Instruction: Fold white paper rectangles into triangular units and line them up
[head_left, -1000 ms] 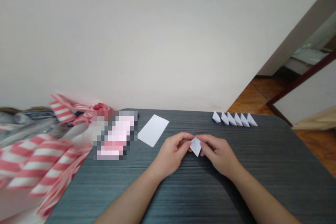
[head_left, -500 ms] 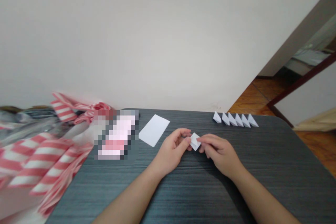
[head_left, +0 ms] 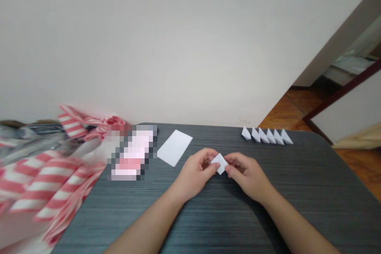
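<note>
A small folded white paper piece (head_left: pixel 219 163) is pinched between both of my hands just above the dark striped table (head_left: pixel 208 214). My left hand (head_left: pixel 196 174) grips its left side with curled fingers. From the right, my right hand (head_left: pixel 247 176) holds the other side, fingers closed. A flat white paper rectangle (head_left: pixel 174 147) lies on the table to the left of my hands. Along the far right of the table stands a row of several folded white paper triangles (head_left: pixel 267 135).
Red-and-white striped fabric (head_left: pixel 44 182) is heaped at the left edge of the table. A blurred pink and white object (head_left: pixel 132 152) lies beside the paper rectangle. A pale wall rises behind the table, and orange wooden floor (head_left: pixel 300 107) shows at the right.
My hands have turned and reworked the small paper piece between the fingers; it now looks smaller and sits slightly lower than half a second ago. Everything else stays put.
</note>
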Demonstrator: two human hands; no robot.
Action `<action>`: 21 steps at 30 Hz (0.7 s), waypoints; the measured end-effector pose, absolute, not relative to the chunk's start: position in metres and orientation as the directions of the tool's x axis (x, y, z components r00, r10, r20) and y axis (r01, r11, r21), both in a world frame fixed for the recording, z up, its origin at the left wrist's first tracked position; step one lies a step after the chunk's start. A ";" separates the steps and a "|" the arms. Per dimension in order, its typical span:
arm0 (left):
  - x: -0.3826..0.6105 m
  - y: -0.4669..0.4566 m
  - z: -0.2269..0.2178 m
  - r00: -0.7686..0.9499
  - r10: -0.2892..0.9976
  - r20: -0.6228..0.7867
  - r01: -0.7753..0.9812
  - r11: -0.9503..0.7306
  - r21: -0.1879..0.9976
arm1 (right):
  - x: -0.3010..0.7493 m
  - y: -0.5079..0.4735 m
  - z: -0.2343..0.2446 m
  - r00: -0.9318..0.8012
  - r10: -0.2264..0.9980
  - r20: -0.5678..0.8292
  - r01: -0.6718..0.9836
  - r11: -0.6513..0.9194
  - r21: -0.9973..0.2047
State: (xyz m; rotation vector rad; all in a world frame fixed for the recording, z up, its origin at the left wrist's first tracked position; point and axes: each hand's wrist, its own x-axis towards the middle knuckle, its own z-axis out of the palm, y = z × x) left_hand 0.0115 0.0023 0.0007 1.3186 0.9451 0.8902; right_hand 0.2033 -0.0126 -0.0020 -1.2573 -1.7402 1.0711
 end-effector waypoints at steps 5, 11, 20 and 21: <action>0.011 0.003 0.001 0.383 0.923 -0.037 0.033 0.027 0.999 | 0.201 -0.011 0.006 -0.288 0.957 0.047 0.499 0.192 -0.845; 0.011 0.003 0.001 0.384 0.922 -0.046 0.011 0.045 0.999 | 0.201 -0.011 0.009 -0.260 0.966 -0.016 0.478 0.114 -0.871; 0.010 0.001 0.003 0.434 0.900 -0.051 0.112 0.002 0.994 | 0.203 -0.011 0.010 -0.261 0.965 0.007 0.428 0.122 -0.895; 0.009 0.001 0.002 0.446 0.894 -0.049 0.146 -0.018 0.989 | 0.203 -0.011 0.010 -0.264 0.964 0.011 0.425 0.126 -0.896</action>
